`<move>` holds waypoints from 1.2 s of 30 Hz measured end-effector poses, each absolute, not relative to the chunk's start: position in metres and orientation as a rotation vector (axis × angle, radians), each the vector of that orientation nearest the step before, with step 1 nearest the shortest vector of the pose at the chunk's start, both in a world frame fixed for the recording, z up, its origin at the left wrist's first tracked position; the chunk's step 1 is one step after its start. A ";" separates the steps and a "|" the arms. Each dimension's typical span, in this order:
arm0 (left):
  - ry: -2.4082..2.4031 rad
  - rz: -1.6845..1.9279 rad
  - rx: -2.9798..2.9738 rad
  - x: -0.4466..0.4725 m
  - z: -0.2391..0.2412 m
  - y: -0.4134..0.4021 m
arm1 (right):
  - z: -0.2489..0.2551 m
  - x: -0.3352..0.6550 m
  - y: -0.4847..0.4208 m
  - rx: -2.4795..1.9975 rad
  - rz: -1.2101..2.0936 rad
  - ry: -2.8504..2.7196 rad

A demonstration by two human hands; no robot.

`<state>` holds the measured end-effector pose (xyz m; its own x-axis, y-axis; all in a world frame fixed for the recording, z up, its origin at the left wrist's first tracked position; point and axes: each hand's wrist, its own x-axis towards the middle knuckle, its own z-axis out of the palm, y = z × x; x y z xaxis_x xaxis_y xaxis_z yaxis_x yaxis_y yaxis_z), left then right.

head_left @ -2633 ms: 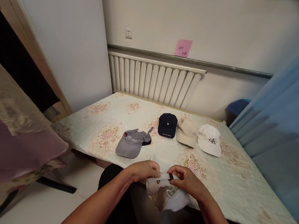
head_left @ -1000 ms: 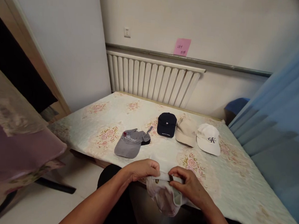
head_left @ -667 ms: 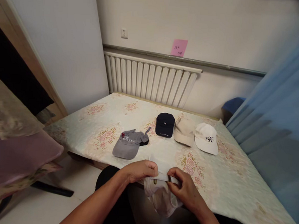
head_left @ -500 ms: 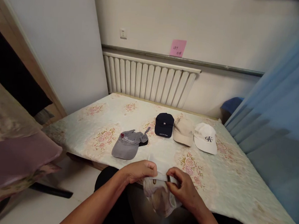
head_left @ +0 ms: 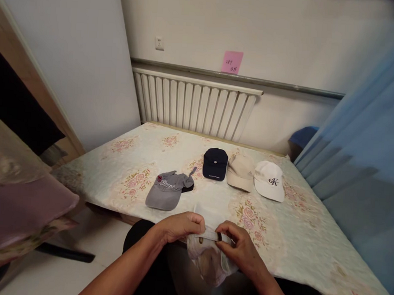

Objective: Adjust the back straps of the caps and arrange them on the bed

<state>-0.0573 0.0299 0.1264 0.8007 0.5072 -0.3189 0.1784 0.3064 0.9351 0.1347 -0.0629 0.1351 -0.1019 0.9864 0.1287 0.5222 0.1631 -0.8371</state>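
Both my hands hold a pale white cap [head_left: 210,259] over the near edge of the bed. My left hand [head_left: 179,225] is closed on the left end of its back strap. Pinching the strap near its small buckle from the right is my right hand [head_left: 239,248]. The cap's crown hangs down below my fingers. Further up on the flowered bedsheet [head_left: 298,234] lie a grey cap [head_left: 167,191], a navy cap [head_left: 215,163], a beige cap [head_left: 239,174] and a white cap [head_left: 269,181] with a black logo.
A white radiator [head_left: 194,105] runs along the far wall under a pink sticky note [head_left: 232,62]. A blue curtain [head_left: 367,144] hangs at the right. A pink and patterned cushion [head_left: 16,199] lies at the left beside a wooden frame [head_left: 37,84].
My hands have stayed on the cap's back strap, working it slightly; the crown now hangs more bunched below them. The view has drifted a little to the right.
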 end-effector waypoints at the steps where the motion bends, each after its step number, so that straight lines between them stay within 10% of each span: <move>1: 0.646 0.235 1.270 -0.058 0.127 0.030 | 0.134 0.135 -0.063 -1.446 0.824 -1.719; 36: 0.626 0.316 1.505 -0.046 0.124 0.014 | 0.118 0.145 -0.062 -1.256 1.435 -1.341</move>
<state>-0.0457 0.0145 0.1241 0.8055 0.5622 -0.1876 0.1826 0.0658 0.9810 0.1454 -0.0615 0.1184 -0.1991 0.9694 -0.1437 0.0777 -0.1306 -0.9884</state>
